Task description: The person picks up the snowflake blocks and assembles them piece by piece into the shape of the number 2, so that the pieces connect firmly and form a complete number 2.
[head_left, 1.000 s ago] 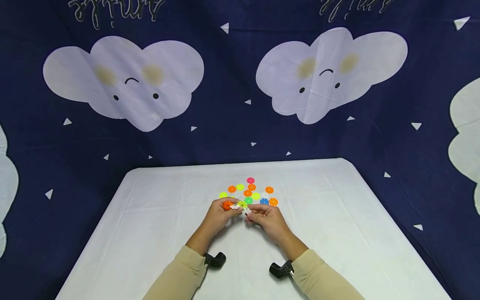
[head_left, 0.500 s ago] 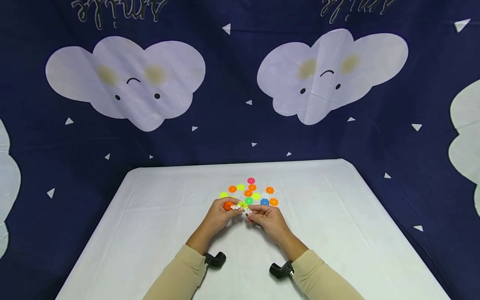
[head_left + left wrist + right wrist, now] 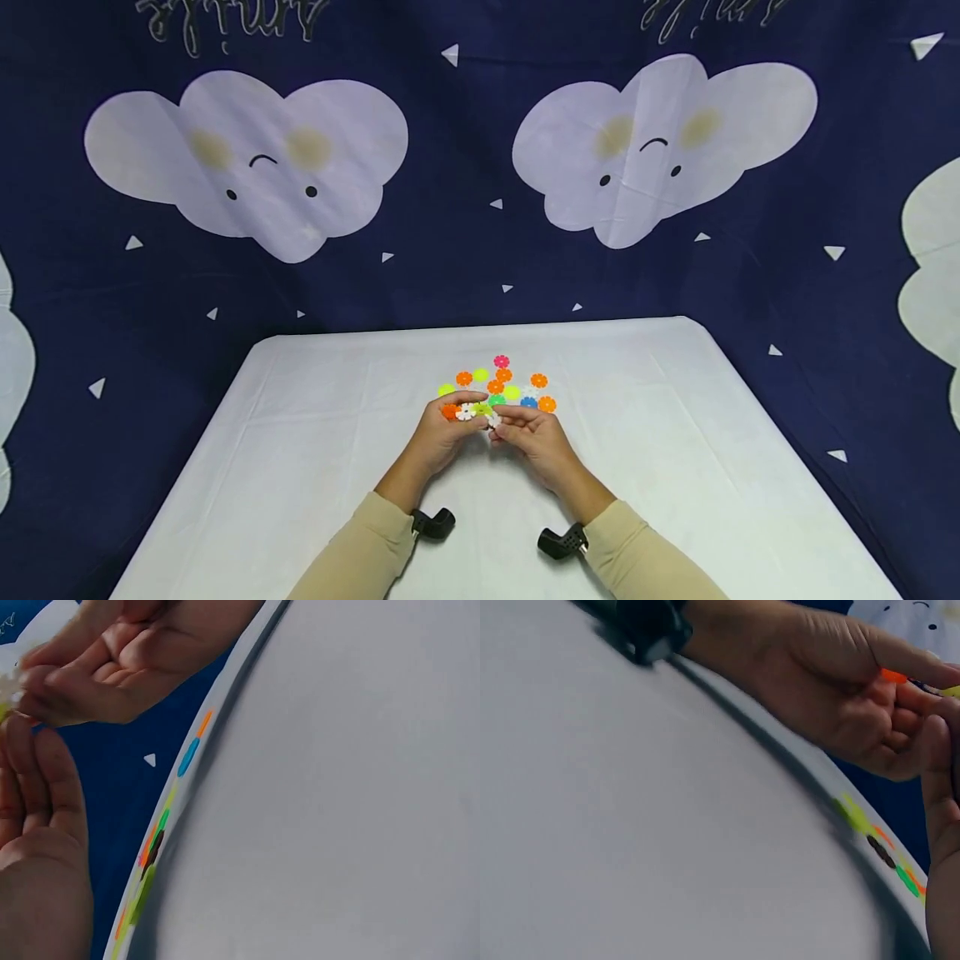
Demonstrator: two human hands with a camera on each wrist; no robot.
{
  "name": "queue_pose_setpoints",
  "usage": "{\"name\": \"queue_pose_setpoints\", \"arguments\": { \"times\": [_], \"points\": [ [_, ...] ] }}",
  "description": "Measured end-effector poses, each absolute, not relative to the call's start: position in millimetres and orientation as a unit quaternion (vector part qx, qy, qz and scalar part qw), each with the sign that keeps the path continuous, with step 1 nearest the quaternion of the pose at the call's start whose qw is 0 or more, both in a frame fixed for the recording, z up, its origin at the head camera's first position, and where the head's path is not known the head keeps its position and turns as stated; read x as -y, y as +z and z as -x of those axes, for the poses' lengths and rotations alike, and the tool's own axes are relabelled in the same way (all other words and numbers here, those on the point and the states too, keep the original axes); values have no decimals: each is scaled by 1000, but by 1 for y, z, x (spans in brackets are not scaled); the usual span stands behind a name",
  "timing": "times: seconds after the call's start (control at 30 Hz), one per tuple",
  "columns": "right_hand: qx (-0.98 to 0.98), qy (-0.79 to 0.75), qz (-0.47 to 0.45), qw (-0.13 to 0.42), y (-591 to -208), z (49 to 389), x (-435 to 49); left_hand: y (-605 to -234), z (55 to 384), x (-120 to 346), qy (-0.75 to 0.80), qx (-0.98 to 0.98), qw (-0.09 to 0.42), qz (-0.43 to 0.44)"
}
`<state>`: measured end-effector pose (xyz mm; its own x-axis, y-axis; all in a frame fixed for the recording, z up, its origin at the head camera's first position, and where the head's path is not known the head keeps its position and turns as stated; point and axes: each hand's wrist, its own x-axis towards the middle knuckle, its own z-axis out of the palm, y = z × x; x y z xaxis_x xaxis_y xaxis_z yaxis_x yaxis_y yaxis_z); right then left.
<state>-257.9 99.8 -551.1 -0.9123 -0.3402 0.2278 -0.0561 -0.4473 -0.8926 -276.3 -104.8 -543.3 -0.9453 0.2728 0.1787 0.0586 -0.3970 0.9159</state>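
Note:
Close over the table, my left hand (image 3: pixel 438 433) grips a short joined row of notched, flower-shaped plastic discs: an orange disc (image 3: pixel 450 412), a white disc (image 3: pixel 466 412) and a yellow-green disc (image 3: pixel 482 409). At the row's right end my right hand (image 3: pixel 542 440) pinches another white disc (image 3: pixel 493 422) between thumb and fingers, right at the yellow-green one. Both hands' fingertips nearly meet there. In the left wrist view the right hand (image 3: pixel 142 667) partly hides the pieces; in the right wrist view an orange bit shows behind the left hand (image 3: pixel 817 690).
Several loose discs lie flat just beyond the hands, among them a pink disc (image 3: pixel 502 361), a blue disc (image 3: pixel 528 403), a green disc (image 3: pixel 497 400) and an orange disc (image 3: pixel 547 404). The white table (image 3: pixel 315 467) backs onto a dark blue cloud-printed cloth (image 3: pixel 465 142).
The left hand has turned the row slightly, so the held white disc shows more of its face and the orange one sits a little further left. The right hand has barely moved.

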Motion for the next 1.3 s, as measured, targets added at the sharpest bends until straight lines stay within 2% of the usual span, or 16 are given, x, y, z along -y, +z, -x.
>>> {"name": "queue_pose_setpoints", "arguments": {
  "times": [0.2,0.4,0.57,0.77,0.87,1.07,1.17,1.3],
  "points": [
    [-438,-870,199,110,-550,254,-92,-546,275,103,843,-497,83,-188],
    [-427,-879,188,96,-552,253,-86,-547,274,101,832,-495,72,-239],
    [-439,-879,171,79,-554,253,-82,-546,273,101,831,-505,61,-225],
    [-506,-848,147,51,-552,254,-84,-546,275,99,830,-531,41,-168],
    [-573,-811,120,10,-549,260,-92,-547,277,98,835,-532,29,-138],
    [-721,-677,53,-139,-545,275,-119,-546,279,100,848,-518,33,-102],
    [-808,-554,78,-186,-549,281,-129,-546,279,100,853,-512,36,-94],
    [-882,-390,155,-214,-556,286,-133,-547,279,101,858,-505,36,-90]
  ]
}}
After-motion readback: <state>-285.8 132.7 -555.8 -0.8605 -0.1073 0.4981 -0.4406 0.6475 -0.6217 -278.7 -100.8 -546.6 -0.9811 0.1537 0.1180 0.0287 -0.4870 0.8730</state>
